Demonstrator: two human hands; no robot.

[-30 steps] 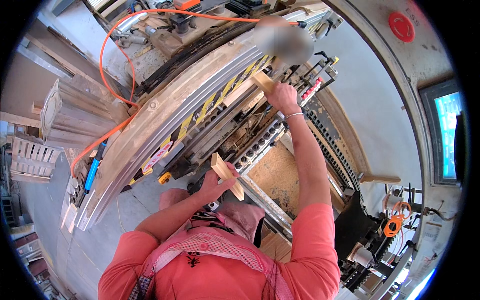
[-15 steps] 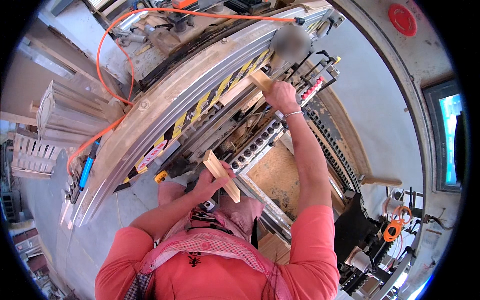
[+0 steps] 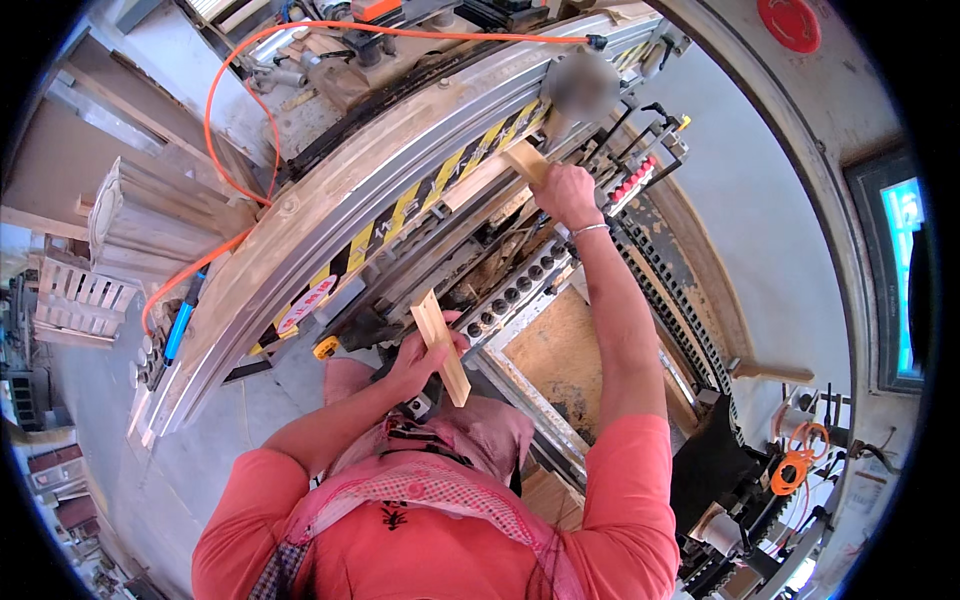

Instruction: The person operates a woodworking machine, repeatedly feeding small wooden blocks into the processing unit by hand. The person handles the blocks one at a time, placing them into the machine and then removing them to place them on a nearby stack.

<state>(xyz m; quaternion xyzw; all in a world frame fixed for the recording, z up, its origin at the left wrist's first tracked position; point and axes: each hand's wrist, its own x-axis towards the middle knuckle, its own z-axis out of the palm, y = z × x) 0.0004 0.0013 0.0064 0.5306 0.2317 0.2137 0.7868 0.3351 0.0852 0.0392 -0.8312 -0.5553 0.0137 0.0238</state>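
Close to my body, my left hand (image 3: 418, 366) is closed around a short pale wooden strip (image 3: 439, 341), which is tilted and has a step or groove along its length. My right arm reaches far forward over the machine. At its end my right hand (image 3: 568, 194) grips the near end of another wooden piece (image 3: 525, 162), beside the black-and-yellow striped rail (image 3: 430, 190). The fingertips of that hand are hidden behind it. Between the two hands runs a row of round black knobs (image 3: 511, 296) on the machine's light metal bar.
An orange hose (image 3: 212, 120) loops over the long curved machine beam (image 3: 350, 165). Stacked wooden profiles (image 3: 150, 215) stand at left. A screen (image 3: 903, 235) and a red button (image 3: 789, 25) are on the right frame. A dusty wooden panel (image 3: 555, 365) lies beside my right arm.
The view has shifted slightly. The strip in my left hand has turned a little more upright. My right hand stays at the far wooden piece.
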